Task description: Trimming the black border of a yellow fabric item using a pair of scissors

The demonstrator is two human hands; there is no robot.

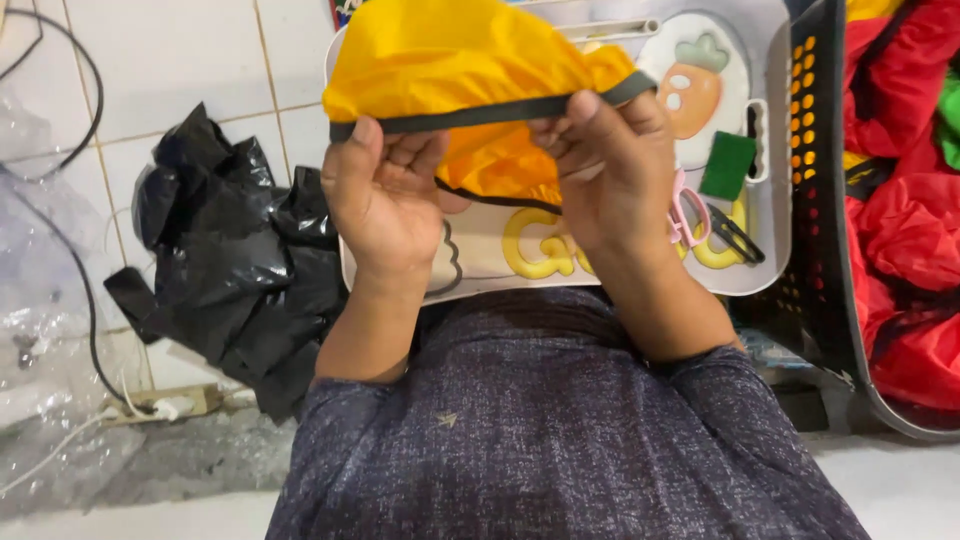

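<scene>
Both my hands hold up a yellow fabric piece with a dark grey trim band along its lower edge. My left hand pinches the band at its left end. My right hand grips the band near its right end, fingers curled over it. The cloth bunches between my palms and hides part of a white tray lying below. The tray carries a cartoon picture and yellow letters.
Pink-handled scissors, a green card and a black clip lie on the tray. A black perforated basket at right holds red and yellow fabric. A crumpled black plastic bag, cables and clear wrap lie on the tiled floor at left.
</scene>
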